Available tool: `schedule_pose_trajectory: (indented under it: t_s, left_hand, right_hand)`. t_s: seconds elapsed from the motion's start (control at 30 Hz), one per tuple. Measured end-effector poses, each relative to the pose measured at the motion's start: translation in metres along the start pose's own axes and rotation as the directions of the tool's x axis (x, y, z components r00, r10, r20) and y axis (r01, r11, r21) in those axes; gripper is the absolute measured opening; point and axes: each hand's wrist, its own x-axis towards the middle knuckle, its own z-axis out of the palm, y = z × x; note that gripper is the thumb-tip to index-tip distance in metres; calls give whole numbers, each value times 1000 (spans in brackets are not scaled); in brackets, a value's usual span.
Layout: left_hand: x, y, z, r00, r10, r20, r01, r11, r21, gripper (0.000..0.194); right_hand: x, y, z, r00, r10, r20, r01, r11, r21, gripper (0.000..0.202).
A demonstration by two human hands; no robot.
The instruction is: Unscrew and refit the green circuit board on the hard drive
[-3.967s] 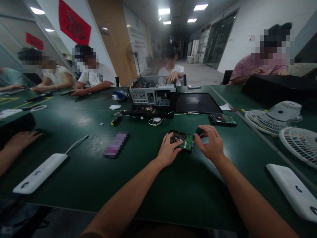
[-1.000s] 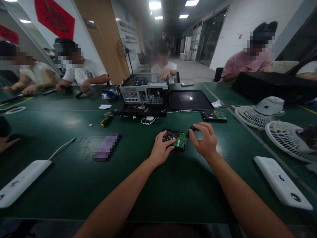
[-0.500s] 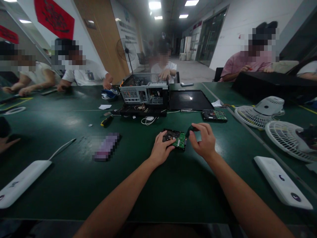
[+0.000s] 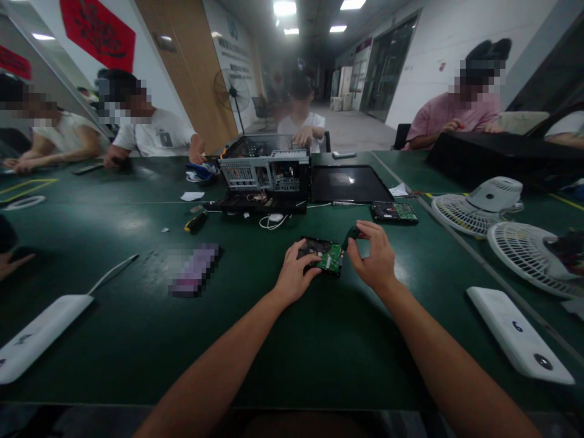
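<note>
Partly spread — left hand holding drive; right hand pinching tool

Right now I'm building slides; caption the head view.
Left hand steadying a hard drive, right hand holding a dark tool by its edge.

Left forearm and right forearm angle inward, both bare. The left hand lies low, fingers spread; the right hand pinches thumb to forefinger, its remaining fingers apparently curled.

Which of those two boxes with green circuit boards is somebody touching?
The nearer box, with the left hand on it; the farther box lies untouched near the black panel.
</note>
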Motion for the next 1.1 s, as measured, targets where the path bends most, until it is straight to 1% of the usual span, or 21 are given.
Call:
schedule_pose_trajectory:
  t_s: [0.1, 0.33, 0.47, 0.63, 0.73, 0.83, 0.93, 1.1]
  left_hand:
    - [0, 2, -2, 1000, -16, -1, 16, 1000, -15, 25]
    - [0, 4, -2, 1000, -31, -3, 31, 999, -27, 22]
    - [0, 2, -1, 999, -43, 4, 43, 999, -33, 23]
    - [0, 2, 1, 999, -53, -11, 52, 998, -45, 22]
    - [0, 2, 2, 999, -44, -12, 43, 998, -46, 23]
    - [0, 1, 1, 999, -34, 1, 34, 998, -46, 23]
    - [0, 1, 0, 1000, -23, 1, 23, 999, -41, 22]
    - [0, 0, 1, 1000, -24, 0, 24, 999, -32, 23]
  right_hand:
    - [-2, 1, 2, 1000, -2, -21, 2, 1000, 7, 41]
    - [-1, 0, -2, 999, -16, -35, 13, 998, -67, 34]
    - [1, -1, -3, 999, -28, -31, 26, 998, -59, 34]
    - [1, -2, -1, 997, -54, -57, 52, 998, -25, 33]
    - [1, -4, -1, 995, -68, -73, 65, 997, -39, 33]
    - [2, -6, -2, 995, -79, -62, 76, 995, -59, 33]
    - [3, -7, -5, 997, -64, -51, 60, 996, -70, 31]
    - [3, -10, -7, 999, -40, -4, 40, 998, -47, 33]
